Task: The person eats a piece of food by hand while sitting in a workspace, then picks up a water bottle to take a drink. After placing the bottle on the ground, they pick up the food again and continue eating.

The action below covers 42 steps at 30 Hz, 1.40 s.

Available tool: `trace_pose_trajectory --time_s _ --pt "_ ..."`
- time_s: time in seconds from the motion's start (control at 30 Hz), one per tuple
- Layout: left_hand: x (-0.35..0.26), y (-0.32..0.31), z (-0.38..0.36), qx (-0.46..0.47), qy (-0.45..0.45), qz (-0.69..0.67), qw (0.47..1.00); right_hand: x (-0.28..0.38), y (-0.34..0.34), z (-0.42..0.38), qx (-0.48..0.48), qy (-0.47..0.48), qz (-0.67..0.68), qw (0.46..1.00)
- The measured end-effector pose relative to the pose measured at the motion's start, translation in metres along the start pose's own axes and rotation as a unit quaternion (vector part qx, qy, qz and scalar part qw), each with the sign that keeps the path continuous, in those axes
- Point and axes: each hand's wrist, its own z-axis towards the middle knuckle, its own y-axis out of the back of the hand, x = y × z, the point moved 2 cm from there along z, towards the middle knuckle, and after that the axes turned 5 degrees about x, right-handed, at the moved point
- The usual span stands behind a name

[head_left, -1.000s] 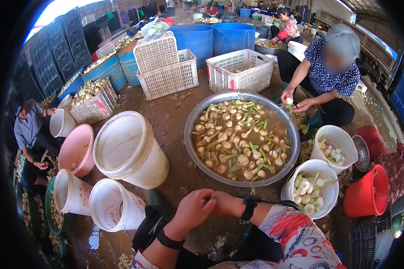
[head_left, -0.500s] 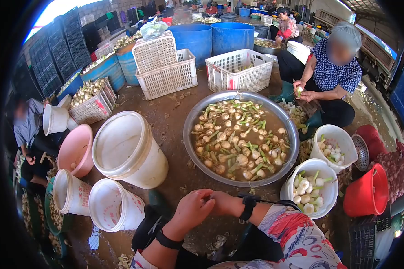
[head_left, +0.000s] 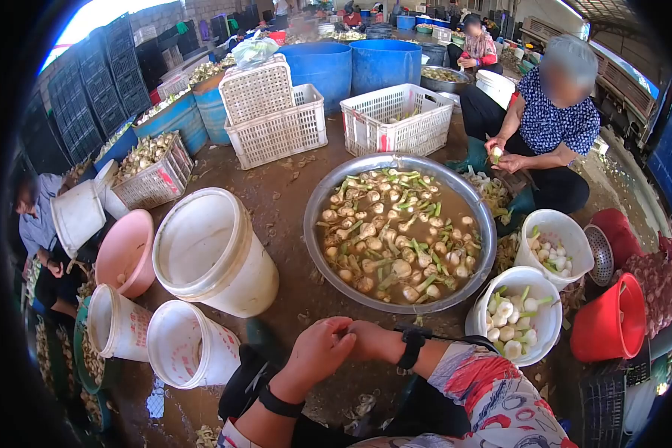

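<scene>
My left hand (head_left: 322, 349) and my right hand (head_left: 366, 340) meet over my lap, just below the near rim of a wide metal basin (head_left: 313, 257). The fingers of both are curled and overlap, so what lies between them, if anything, is hidden. Garlic bulbs (head_left: 403, 269) with green stems float in the basin's brown water. Right of the basin, a white bucket (head_left: 514, 319) holds peeled bulbs, and another white bucket (head_left: 558, 246) behind it holds more. Black bands circle both my wrists.
White buckets (head_left: 201, 246) and a pink tub (head_left: 125, 254) stand at left. White crates (head_left: 399, 123) and blue barrels (head_left: 386, 66) are behind the basin. A red bucket (head_left: 611, 319) is at right. A co-worker (head_left: 549, 112) sits at right holding a bulb; another person (head_left: 41, 216) sits at far left.
At far left, the white bucket beside the seated person has tilted and shifted toward that person. My hands have hardly moved.
</scene>
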Motion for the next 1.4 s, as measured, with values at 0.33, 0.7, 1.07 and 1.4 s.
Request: trace_pose_trajectory --time_s 0.33,0.7,1.07,1.4 --pt "0.004 0.000 0.000 -0.016 -0.015 0.011 1.000 0.025 0.044 -0.014 -0.015 -0.007 0.095 0.995" --pt "0.014 -0.011 0.003 -0.040 -0.016 0.003 0.999 0.002 0.038 -0.023 -0.122 0.093 0.238 0.959" --pt "0.016 -0.012 0.001 -0.039 -0.009 -0.023 0.999 0.023 0.056 -0.018 -0.149 0.100 0.135 0.974" --pt "0.013 -0.011 0.001 -0.017 0.005 -0.037 0.999 0.023 0.057 -0.023 -0.144 0.105 0.146 0.973"
